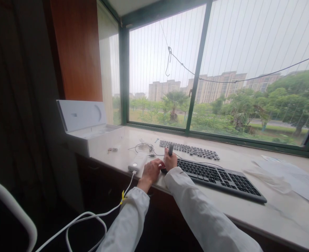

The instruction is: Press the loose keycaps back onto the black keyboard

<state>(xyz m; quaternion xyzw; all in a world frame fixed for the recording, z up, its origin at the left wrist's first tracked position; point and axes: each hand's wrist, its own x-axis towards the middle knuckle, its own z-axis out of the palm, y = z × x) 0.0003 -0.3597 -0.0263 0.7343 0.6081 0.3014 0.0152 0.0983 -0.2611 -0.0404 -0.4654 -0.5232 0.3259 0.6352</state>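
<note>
In my right hand (171,160) is a dark-handled tool (171,149), gripped in a fist and held upright over the left end of a black keyboard (220,176). The tool's lower end is hidden behind my hands. My left hand (152,170) is closed at the keyboard's left front corner, its fingertips close to my right hand. Behind the keyboard lie many loose dark keycaps (190,149), set out in rows. A thin black cable (144,145) curls on the surface to the left.
Left of my left hand sits a white device (136,165) with a white cable (112,209) hanging over the edge. An open white box (96,134) stands farther left, near a small metal item (112,149). Papers (293,176) and a clear plastic bag (271,178) lie right.
</note>
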